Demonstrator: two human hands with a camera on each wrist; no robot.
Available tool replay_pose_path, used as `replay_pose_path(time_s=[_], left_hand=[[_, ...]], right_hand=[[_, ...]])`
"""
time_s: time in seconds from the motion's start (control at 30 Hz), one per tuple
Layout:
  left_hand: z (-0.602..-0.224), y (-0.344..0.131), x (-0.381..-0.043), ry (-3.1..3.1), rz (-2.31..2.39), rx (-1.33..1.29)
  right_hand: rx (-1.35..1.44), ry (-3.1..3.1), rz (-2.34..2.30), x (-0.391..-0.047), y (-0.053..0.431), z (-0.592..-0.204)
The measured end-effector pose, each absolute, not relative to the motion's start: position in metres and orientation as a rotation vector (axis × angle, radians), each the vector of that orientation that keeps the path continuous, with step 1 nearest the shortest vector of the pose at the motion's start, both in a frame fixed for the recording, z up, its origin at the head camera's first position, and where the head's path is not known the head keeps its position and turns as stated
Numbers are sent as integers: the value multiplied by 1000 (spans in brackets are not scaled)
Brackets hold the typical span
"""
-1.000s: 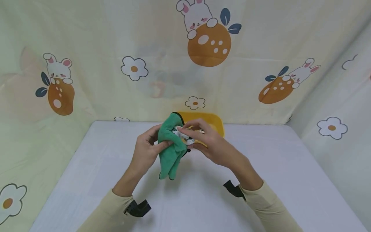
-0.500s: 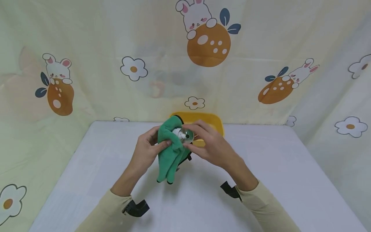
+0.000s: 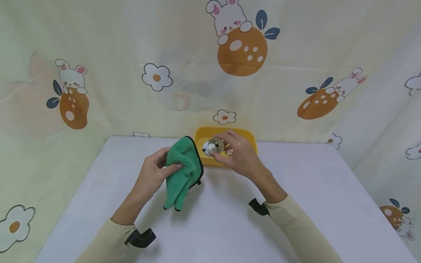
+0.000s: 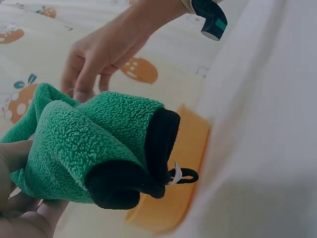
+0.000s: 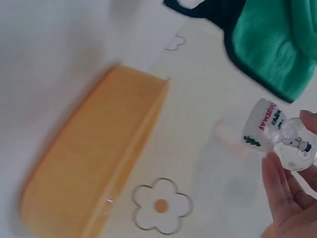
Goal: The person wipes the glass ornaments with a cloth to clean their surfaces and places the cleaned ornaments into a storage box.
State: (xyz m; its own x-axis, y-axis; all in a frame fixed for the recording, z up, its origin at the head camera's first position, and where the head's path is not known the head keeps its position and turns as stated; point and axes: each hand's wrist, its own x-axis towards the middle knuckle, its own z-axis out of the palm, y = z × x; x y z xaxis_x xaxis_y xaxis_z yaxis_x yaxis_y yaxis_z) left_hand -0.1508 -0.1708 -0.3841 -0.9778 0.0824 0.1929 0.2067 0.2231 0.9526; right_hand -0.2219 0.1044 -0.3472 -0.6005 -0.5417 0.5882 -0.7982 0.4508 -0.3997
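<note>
My right hand [image 3: 242, 157] pinches a small snow globe [image 3: 215, 145] between thumb and fingers, over the yellow tray in the head view. In the right wrist view, the white base [image 5: 261, 125] of the globe bears red and dark lettering and a green tree, and a small figure shows inside the clear ball. To the left, my left hand [image 3: 152, 178] holds a folded green towel [image 3: 184, 166] with black edging, its thumb pressed on the front. The towel hangs apart from the globe. Most of the left fingers are hidden behind the cloth.
The yellow tray [image 3: 250, 140] stands at the table's back edge, against a patterned curtain [image 3: 184, 36]. A small pale and brown item [image 3: 229, 152] shows partly below my right hand, too small to tell. The white table [image 3: 210, 226] spreads in front.
The snow globe has come out of the towel, which was wrapped round it. My right hand has moved it up over the tray, while the left hand has drawn the towel to the left.
</note>
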Motion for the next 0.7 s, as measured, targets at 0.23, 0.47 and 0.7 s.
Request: replay_pose_path(time_s=[0.23, 0.47, 0.7], left_hand=[[-391, -191, -149, -2431, -1849, -225], [-398, -206, -151, -2501, -1844, -211], [-403, -224, -150, -2524, -1846, -188]], right_hand=[[1045, -2428, 1008, -243, 103, -362], [998, -2548, 983, -261, 97, -374], [953, -2636, 926, -279, 88, -388]])
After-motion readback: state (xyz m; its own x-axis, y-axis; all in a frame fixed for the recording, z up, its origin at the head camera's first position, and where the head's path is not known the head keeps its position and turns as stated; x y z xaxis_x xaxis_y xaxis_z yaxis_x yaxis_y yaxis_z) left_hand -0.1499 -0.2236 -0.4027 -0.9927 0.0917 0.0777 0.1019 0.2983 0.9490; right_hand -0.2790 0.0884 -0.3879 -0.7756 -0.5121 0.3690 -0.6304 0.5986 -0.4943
